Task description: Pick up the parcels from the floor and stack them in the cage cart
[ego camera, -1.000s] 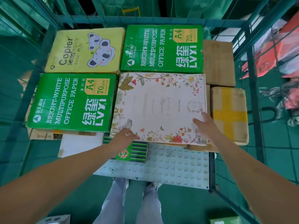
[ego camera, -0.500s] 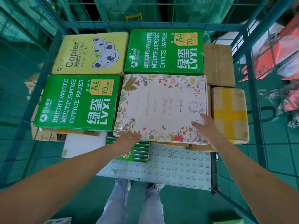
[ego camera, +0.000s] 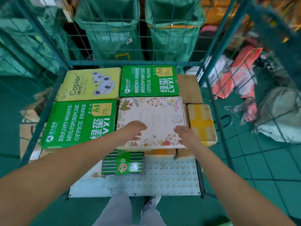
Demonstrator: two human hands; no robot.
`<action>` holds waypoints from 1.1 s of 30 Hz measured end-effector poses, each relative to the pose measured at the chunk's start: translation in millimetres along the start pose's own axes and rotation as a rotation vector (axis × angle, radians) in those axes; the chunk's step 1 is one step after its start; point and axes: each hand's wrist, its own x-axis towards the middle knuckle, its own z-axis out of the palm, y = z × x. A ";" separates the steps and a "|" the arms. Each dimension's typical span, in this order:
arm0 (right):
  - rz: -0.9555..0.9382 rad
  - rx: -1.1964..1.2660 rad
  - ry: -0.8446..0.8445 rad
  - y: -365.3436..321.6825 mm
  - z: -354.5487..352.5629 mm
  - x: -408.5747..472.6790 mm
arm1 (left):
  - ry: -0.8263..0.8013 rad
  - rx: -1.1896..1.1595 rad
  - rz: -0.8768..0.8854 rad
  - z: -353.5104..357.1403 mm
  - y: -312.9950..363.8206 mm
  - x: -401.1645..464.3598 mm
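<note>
Inside the green wire cage cart (ego camera: 216, 51) parcels lie stacked flat. A white floral box (ego camera: 156, 110) is on top at the centre front. My left hand (ego camera: 136, 130) hovers over or rests on its near left part with fingers loosely bent. My right hand (ego camera: 185, 133) is over its near right part, fingers relaxed and empty. Around it lie a yellow Copier box (ego camera: 88, 84), a green paper box (ego camera: 149, 80) behind and another green paper box (ego camera: 78, 123) to the left.
Brown cartons (ego camera: 189, 88) and a carton with yellow tape (ego camera: 201, 123) fill the cart's right side. A striped green packet (ego camera: 122, 164) lies lower at the front on the studded cart floor (ego camera: 162, 178). Green sacks hang behind the cart; red and grey bags lie on the floor to the right.
Both hands have left the floral box's near edge and moved inward over its top. The camera has tilted up, showing more of the cart's back wall.
</note>
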 end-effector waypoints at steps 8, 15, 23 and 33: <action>0.011 0.418 0.100 -25.7 12.9 -82.3 | -0.129 -0.130 0.142 -21.5 42.6 -56.0; 0.034 0.631 0.234 -32.5 66.8 -133.7 | -0.334 -0.039 0.271 -30.5 62.1 -78.9; 0.047 0.763 0.472 -0.2 100.0 -180.9 | -0.511 0.139 0.318 -28.9 63.5 -79.0; 0.130 0.958 0.857 95.1 104.0 -286.4 | -0.800 0.378 0.315 71.5 29.6 -104.0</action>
